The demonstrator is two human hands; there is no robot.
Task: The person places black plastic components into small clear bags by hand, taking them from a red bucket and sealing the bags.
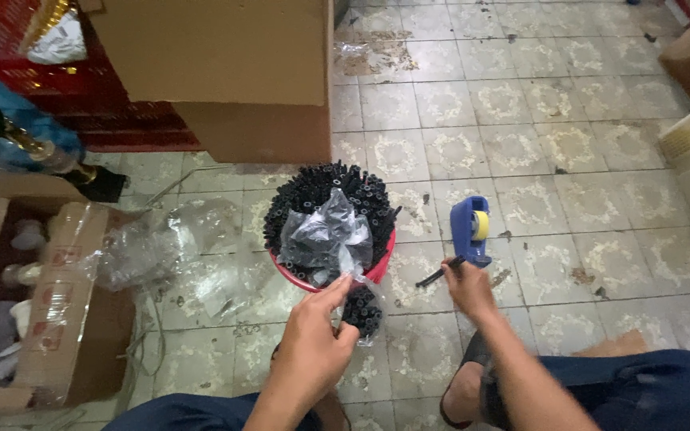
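Small bundle of black tubes in a clear bag (363,311), resting on the tiled floor (569,152) just in front of the red bucket (379,267), ends facing up toward the camera. Pinched at its upper left edge by the left hand (313,343), fingers (331,289) closed on the plastic; bundle just to the right of that hand and touching it, so nearer the left hand than the right.

A single black tube (439,273) off to the right, long axis slanting from lower left to upper right, far end gripped by the right hand (467,289), free end pointing back toward the bundle. Right hand closed around it, a little apart from the bundle and level with its top.

Behind the bundle, bucket packed full of upright black tubes (325,191), a crumpled clear bag (329,231) lying on top. Blue tape dispenser (473,227) on the floor just beyond the right hand. Loose clear plastic sheeting (169,247) spread to the left, then an open cardboard box (57,319); a larger cardboard box (225,72) standing farther back.
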